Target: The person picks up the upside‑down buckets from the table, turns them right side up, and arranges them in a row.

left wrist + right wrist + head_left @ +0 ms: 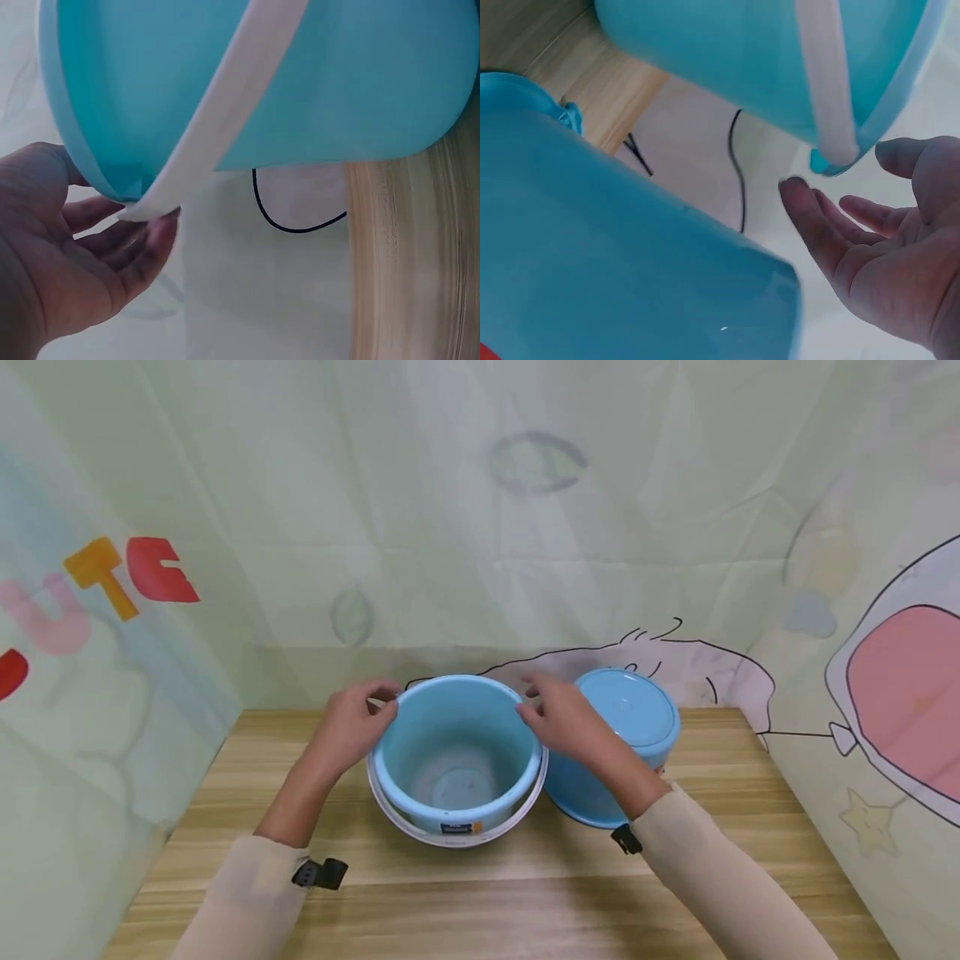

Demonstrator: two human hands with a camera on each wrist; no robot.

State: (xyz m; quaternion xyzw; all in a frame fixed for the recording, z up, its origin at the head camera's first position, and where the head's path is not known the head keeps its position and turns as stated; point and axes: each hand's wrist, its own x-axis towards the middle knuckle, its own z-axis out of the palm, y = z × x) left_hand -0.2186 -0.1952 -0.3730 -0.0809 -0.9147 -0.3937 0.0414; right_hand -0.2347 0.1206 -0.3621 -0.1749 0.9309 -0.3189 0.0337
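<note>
An upright light-blue bucket (457,756) stands on the wooden table, its mouth tilted towards me in the head view. Its pale handle (459,841) hangs down across the front, below the rim. On the left side, my left hand (358,718) holds the rim, thumb at the edge and fingertips against the handle's end (139,214). My right hand (562,714) is beside the opposite rim. In the right wrist view, its thumb comes close to the rim while the other fingers are spread apart below the handle's end (840,154).
A second, darker blue bucket (630,706) stands upside down on the wooden table (450,910), right of the first and partly behind my right forearm. A printed fabric backdrop (420,527) surrounds the table at the back and sides.
</note>
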